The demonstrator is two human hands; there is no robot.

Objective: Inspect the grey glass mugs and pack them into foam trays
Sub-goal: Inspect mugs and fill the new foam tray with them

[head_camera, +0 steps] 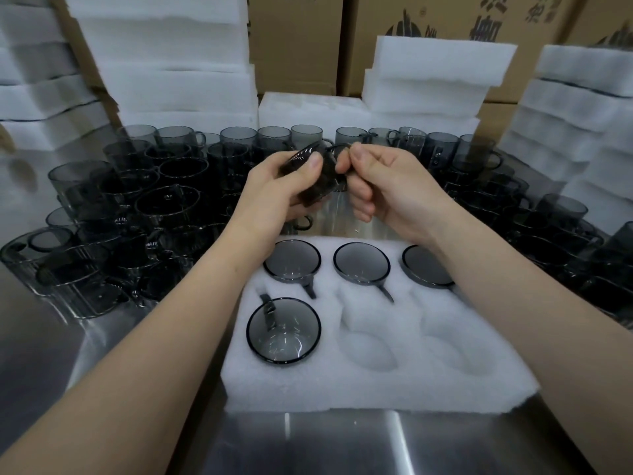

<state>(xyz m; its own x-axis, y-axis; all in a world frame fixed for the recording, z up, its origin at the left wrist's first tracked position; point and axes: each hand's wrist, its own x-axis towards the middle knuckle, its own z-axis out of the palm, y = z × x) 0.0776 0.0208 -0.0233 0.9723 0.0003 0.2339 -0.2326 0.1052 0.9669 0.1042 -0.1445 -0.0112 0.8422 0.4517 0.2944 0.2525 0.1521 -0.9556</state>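
Progress: four of six pockets in your white foam tray (376,382) filled, two near ones empty, fifth grey glass mug (308,181) above its far edge, left hand (274,197) fingers round the body, right hand (387,193) fingers pinching the handle (337,146), plenty of loose mugs (164,200) on the desk (342,447).

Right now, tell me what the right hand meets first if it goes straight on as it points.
The right hand points left, pinching the handle of the held mug; going on, it would likely meet that mug's body, gripped by the left hand.
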